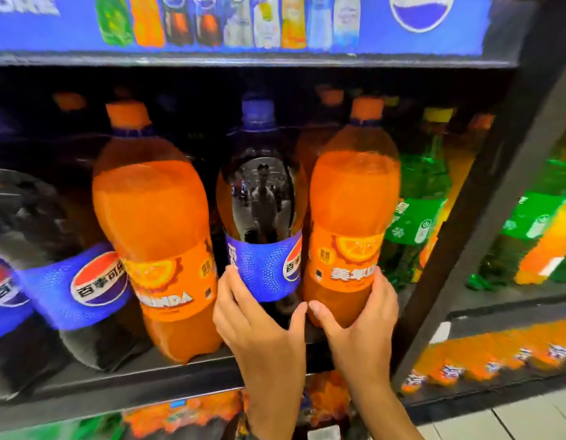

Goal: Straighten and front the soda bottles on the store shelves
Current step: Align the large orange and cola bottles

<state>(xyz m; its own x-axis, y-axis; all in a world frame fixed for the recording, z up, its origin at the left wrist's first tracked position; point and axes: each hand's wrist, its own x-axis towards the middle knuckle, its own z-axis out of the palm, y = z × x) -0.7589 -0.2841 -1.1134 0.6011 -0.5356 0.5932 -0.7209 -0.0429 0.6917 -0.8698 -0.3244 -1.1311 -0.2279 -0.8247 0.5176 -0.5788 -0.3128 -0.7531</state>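
Note:
Large soda bottles stand in a row at the front of a dark shelf. My left hand grips the lower part of a dark cola bottle with a blue cap and blue label, its logo turned to the right. My right hand grips the base of an orange soda bottle just right of it. Both held bottles stand upright. Another orange bottle stands left of the cola, and a further cola bottle stands left of that.
Green soda bottles fill the shelf's right end beside a dark upright post. More bottles stand in the dark behind the front row. A blue brand banner runs above. More shelves show to the right, more orange packs below, pale floor tiles at bottom right.

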